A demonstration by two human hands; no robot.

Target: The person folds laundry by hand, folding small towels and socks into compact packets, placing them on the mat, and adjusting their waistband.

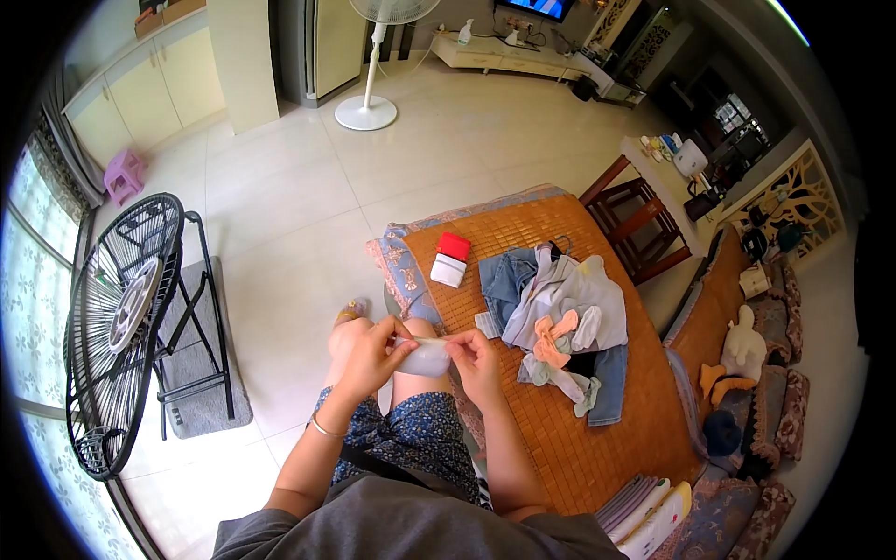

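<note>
Above my lap, a small white garment [425, 357] is stretched between both hands; its exact kind is not clear. My left hand [375, 355] pinches its left end between thumb and fingers. At the other end my right hand [474, 362] grips the upper right corner, fingers closed. Just beyond, on the brown woven mat [551, 457], lie a folded red cloth [454, 245] and a folded white cloth [448, 271], touching each other. To their right is a loose heap of clothes: blue jeans [609, 387], a pale grey shirt [560, 289] and a peach-coloured piece [553, 338].
A stack of folded fabric [649, 513] lies at the mat's near right edge. Soft toys [744, 343] rest on the sofa at right. A black round-backed chair [131, 317] stands at left, a white floor fan [367, 110] ahead, and a wooden chair [639, 219] beyond the mat.
</note>
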